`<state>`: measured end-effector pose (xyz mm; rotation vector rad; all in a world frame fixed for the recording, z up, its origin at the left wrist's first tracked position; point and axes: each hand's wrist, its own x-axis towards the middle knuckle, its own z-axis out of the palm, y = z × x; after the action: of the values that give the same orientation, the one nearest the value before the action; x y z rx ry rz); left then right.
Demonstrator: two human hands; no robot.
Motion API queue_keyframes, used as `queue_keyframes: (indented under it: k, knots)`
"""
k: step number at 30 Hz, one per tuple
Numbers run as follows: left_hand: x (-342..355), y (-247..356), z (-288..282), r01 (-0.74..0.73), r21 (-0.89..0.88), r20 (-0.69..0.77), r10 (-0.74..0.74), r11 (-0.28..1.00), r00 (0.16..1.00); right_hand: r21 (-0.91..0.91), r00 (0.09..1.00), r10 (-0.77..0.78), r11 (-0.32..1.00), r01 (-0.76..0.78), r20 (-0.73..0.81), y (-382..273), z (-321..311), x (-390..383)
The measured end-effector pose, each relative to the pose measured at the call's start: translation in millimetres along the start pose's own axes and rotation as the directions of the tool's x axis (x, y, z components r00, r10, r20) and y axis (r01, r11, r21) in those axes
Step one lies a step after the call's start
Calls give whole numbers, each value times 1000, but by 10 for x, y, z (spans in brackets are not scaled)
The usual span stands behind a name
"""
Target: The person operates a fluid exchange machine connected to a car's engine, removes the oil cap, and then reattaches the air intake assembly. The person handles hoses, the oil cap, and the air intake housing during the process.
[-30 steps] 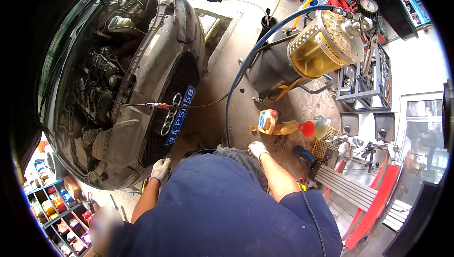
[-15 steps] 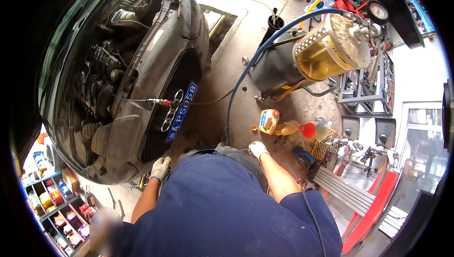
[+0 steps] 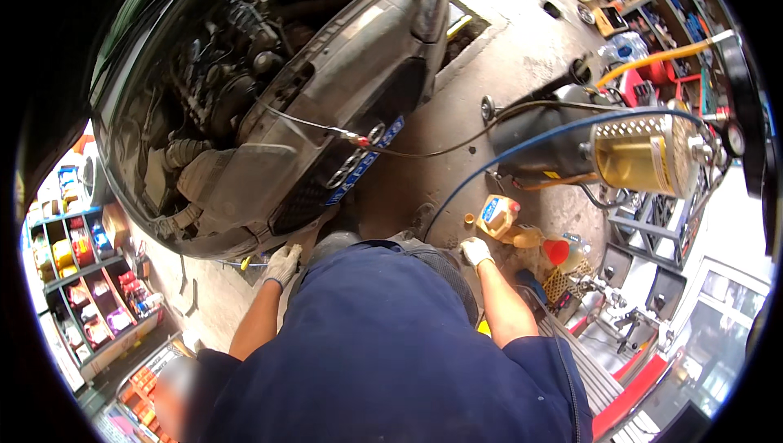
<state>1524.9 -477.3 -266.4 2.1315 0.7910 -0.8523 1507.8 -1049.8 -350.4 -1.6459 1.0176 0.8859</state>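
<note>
Both of my hands wear pale knitted gloves and hang low at either side of my body. Beside the front bumper of the car point(image 3: 245, 178), my left hand point(image 3: 284, 263) is loosely open, its fingers pointing toward the bumper, nothing visible in it. My right hand point(image 3: 475, 252) is foreshortened, its fingers loosely curled with the thumb side apart, and appears empty. Nearest to it on the floor are a small amber cap point(image 3: 469, 219) and a beige jug point(image 3: 497, 216). A thin dark hose point(image 3: 440, 153) with a red-ended coupling point(image 3: 359, 140) runs into the uncovered engine bay point(image 3: 220, 76).
A black wheeled tank point(image 3: 538, 145) with a clear amber-filled cylinder point(image 3: 624, 153) stands at right, a blue hose point(image 3: 506, 155) arching from it. Near it lie a red funnel point(image 3: 557, 251) and a yellow crate point(image 3: 563, 284). Shelves of small goods point(image 3: 86, 272) stand at left, near a blurred person point(image 3: 175, 394).
My view has swung left, so the car and tank sit farther right in the picture. Both hands have stayed low and apart, and more of the left shelving shows.
</note>
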Motion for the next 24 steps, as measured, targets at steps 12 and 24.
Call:
queue_keyframes:
  k: [12, 24]
  knots:
    - [1000, 190, -1251, 24, -21, 106, -22, 999, 994, 141, 998, -55, 989, 50, 28, -1013, 1233, -378]
    - [1337, 566, -1865, -165, -9, -78, 164, 986, 983, 80, 998, -3, 997, 8, -64, -949, 1452, -538]
